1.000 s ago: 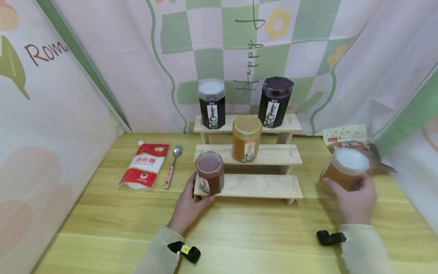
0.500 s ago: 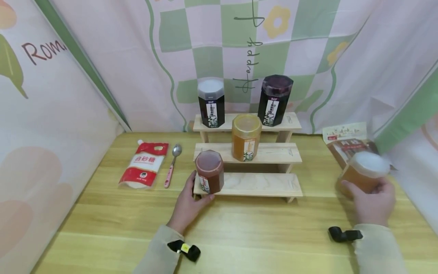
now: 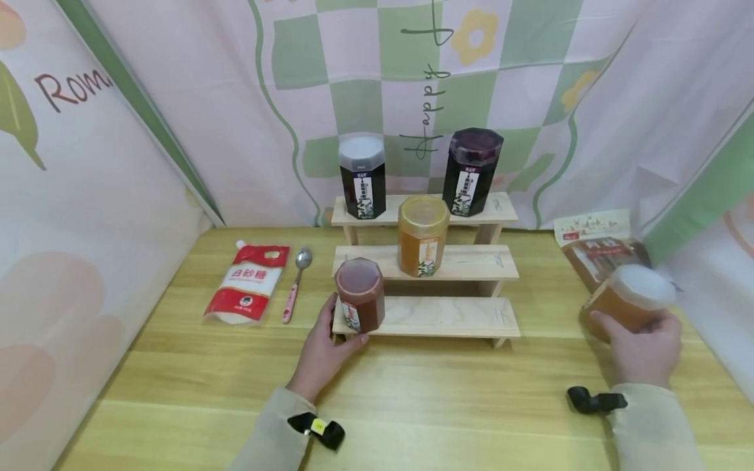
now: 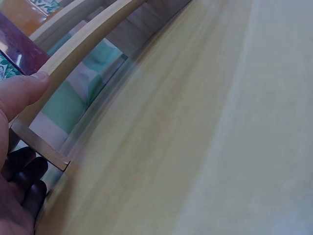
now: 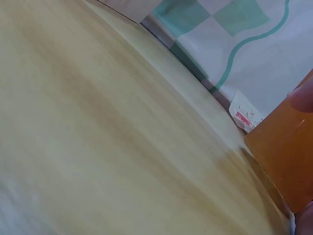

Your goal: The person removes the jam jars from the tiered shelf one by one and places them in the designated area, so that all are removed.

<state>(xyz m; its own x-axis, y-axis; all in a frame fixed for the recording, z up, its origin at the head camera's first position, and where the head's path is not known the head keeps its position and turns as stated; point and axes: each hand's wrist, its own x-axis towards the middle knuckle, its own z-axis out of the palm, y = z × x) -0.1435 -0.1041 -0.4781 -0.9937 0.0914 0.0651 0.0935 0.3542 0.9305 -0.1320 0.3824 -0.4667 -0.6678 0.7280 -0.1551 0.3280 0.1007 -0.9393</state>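
My left hand [image 3: 324, 363] is at the left end of the bottom step. Its thumb and a finger straddle the base of a dark red jam jar [image 3: 360, 294], the thumb against the step's front edge [image 4: 63, 63]. Its other fingers [image 4: 33, 181] curl loosely near the stand's leg. My right hand [image 3: 646, 350] grips an amber jar [image 3: 621, 306] with a white lid, low over the table at the right. The right wrist view has this jar [image 5: 288, 147] at its edge; whether its base touches the table I cannot tell.
The three-step wooden stand [image 3: 448, 316] bears a yellow jar [image 3: 419, 248] on its middle step. Two dark jars [image 3: 362, 190] stand on top. A white sugar bag [image 3: 250, 281] and a spoon [image 3: 296, 281] lie left. A brown packet [image 3: 595, 252] lies behind the amber jar.
My right hand has carried the amber jar to the right, in front of the brown packet, and has nearly stopped there. My left hand and the red jam jar stay in place.
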